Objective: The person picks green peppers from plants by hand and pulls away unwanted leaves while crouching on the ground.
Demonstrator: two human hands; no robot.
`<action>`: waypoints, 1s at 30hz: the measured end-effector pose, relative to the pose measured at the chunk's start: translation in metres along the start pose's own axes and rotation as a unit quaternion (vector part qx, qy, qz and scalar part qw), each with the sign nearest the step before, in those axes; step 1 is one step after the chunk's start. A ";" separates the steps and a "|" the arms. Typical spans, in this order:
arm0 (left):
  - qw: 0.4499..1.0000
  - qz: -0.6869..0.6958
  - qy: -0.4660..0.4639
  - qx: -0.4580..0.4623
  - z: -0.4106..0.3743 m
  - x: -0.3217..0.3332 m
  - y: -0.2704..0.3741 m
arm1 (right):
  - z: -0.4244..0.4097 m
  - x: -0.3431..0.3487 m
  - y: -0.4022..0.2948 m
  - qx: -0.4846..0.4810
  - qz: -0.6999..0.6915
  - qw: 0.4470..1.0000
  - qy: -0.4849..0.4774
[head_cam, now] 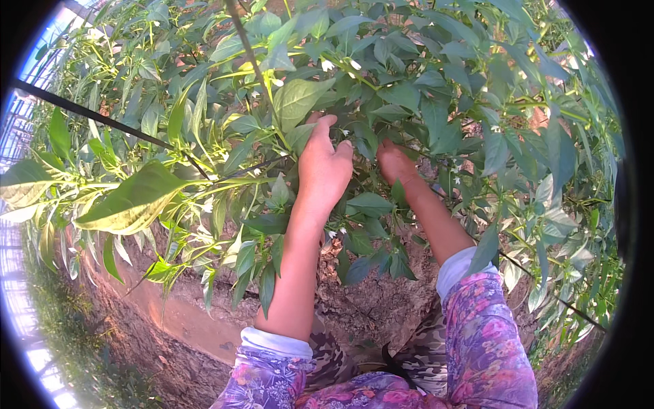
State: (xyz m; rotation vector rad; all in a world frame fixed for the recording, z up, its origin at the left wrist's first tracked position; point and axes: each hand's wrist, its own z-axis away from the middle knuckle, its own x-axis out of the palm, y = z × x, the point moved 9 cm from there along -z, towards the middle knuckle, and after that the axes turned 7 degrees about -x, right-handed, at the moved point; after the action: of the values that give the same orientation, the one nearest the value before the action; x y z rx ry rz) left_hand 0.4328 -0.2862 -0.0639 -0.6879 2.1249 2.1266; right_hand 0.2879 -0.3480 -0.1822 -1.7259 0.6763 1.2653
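Note:
Both my hands reach into a row of leafy pepper plants [403, 94] dotted with small white flowers [327, 65]. My left hand [325, 161] is among the leaves at the centre, its thumb raised and its other fingertips partly behind a broad leaf [301, 102]. Whether those fingers hold a stem cannot be made out. To its right, my right hand [396, 161] is bent inward with its fingertips deep in the foliage. Leaves and shade hide what they touch. Below the hands hang lower pepper leaves [370, 204].
A dark cord [102, 118] runs from the left edge into the plants, and another dark line [554, 296] crosses at lower right. A thin stake or string [250, 51] slants down from the top. Dry, cracked soil [378, 301] lies before my knees. Large leaves [135, 199] jut out at left.

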 end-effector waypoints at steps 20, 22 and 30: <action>1.000 -0.021 -0.022 0.004 -0.001 0.007 0.011 | -0.003 0.082 0.022 0.007 0.050 0.986 -0.157; 0.999 -0.024 -0.021 -0.007 0.001 0.002 0.008 | -0.005 0.079 0.005 -0.030 0.133 0.966 -0.218; 0.999 -0.045 -0.027 0.001 0.003 0.001 0.014 | 0.013 0.011 0.018 0.090 -0.302 0.943 0.109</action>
State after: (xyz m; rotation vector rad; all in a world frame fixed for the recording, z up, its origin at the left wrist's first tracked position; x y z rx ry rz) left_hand 0.4262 -0.2838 -0.0509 -0.7035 2.0279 2.0721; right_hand 0.2708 -0.3445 -0.1997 -1.7446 0.3245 0.5760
